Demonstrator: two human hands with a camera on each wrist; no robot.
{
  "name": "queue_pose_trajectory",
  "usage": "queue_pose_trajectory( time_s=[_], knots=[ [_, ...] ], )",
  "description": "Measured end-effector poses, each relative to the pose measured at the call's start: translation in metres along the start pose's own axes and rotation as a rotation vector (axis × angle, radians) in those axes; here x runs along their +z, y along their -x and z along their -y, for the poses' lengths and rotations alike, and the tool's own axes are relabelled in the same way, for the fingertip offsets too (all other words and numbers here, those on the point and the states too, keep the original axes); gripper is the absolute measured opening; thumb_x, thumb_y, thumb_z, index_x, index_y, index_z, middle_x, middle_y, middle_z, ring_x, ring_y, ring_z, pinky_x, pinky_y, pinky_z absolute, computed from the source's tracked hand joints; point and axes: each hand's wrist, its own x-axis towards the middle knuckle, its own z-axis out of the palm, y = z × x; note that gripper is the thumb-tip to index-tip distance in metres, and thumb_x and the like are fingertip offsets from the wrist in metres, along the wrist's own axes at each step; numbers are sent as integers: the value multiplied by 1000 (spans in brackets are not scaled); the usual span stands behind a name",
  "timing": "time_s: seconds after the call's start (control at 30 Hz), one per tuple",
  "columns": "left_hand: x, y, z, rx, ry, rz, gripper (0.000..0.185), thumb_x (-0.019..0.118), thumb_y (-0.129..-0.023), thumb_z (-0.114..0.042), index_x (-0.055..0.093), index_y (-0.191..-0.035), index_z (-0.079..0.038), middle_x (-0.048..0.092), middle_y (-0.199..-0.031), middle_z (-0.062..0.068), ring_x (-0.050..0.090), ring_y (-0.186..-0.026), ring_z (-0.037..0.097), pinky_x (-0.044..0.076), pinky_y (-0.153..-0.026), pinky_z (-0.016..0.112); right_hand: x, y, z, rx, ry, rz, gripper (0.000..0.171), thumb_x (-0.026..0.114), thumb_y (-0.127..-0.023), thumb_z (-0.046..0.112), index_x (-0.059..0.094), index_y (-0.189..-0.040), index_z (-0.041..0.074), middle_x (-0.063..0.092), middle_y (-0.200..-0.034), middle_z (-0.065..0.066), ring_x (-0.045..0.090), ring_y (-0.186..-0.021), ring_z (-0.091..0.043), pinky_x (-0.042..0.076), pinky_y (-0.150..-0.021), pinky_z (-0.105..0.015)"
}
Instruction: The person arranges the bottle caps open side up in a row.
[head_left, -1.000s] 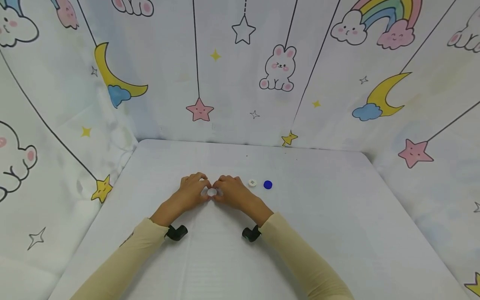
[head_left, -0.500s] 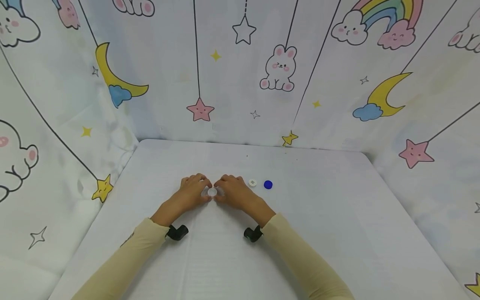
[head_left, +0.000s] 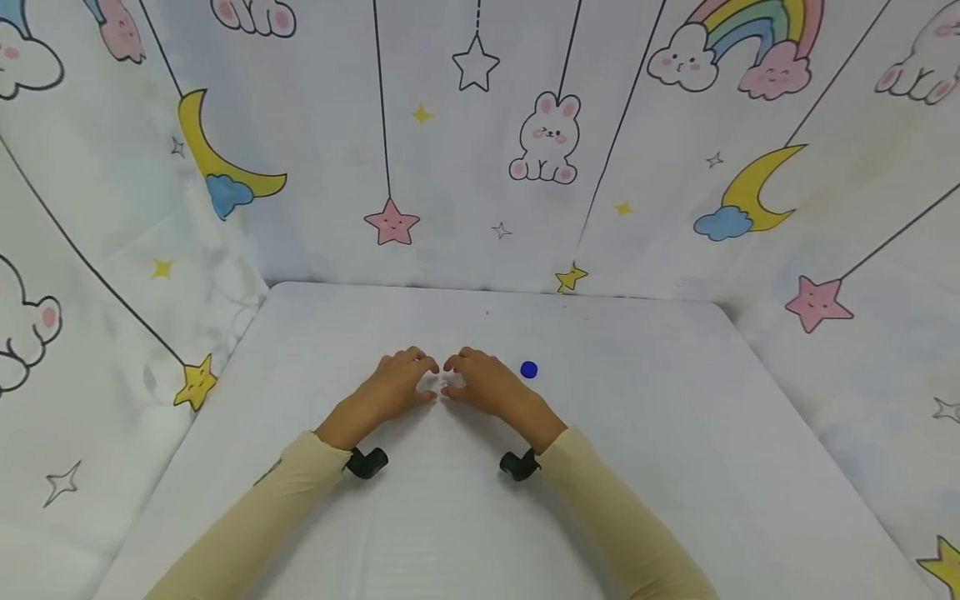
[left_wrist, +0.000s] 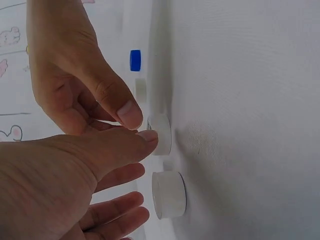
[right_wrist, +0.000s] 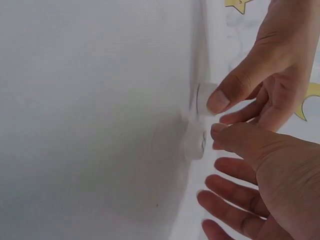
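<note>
Your left hand (head_left: pixel 386 390) and right hand (head_left: pixel 491 387) face each other over worktop (head_left: pixel 637 375), fingers parted wide, no grip visible. Left white cylinder (left_wrist: pixel 169 196), axis upright, just beside left fingers; left hand nearer. Right white cylinder (left_wrist: pixel 162 135), also upright, near right thumb; contact unclear. Past right hand: pale piece (left_wrist: pixel 140 91), then blue piece (head_left: pixel 528 369).

This looks like a small cloth-lined booth; whether it stands in a home or a studio cannot be told. Beyond the left hand (head_left: pixel 400 387) and right hand (head_left: pixel 489 387), and to both sides, runs a creased, nursery-style cloth (head_left: pixel 322 237) with a rainbow (head_left: pixel 753 22), a rabbit (head_left: pixel 550 143) and moons (head_left: pixel 217 158). A plain white table (head_left: pixel 450 525) lies beneath them.
</note>
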Motion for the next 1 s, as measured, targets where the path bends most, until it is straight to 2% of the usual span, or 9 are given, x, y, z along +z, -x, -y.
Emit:
queue_pose_trajectory(
  time_s=[0.2,0.5,0.8,1.0],
  knots=[
    [2,-3,-8,6,-25,10,36,81,-96,-26,70,-126,-10,63,-133,14,59,-124,36,44,-101,54,-1,7,-5,7,-51,19,42,77,-99,34,69,-135,13,69,-124,-4,68,-115,-21,55,-104,-38],
    [4,-7,-15,12,-23,15,31,81,-95,-25,72,-120,-12,62,-131,15,61,-122,36,44,-101,55,7,11,-9,-6,-81,18,37,76,-100,32,72,-131,13,69,-116,-3,67,-105,-16,56,-99,-35],
    [6,-8,-13,1,-30,12,29,81,-95,-25,73,-119,-12,62,-130,14,60,-123,35,43,-102,54,9,9,-6,-34,-51,4,37,77,-99,31,73,-130,12,70,-119,-3,66,-106,-15,56,-99,-33],
    [7,-9,-13,10,-39,9,27,81,-95,-24,73,-117,-11,63,-128,14,60,-120,34,44,-101,55,11,7,-5,-36,-52,-3,33,77,-99,29,74,-128,12,69,-115,-4,66,-100,-15,57,-96,-32]
  ],
)
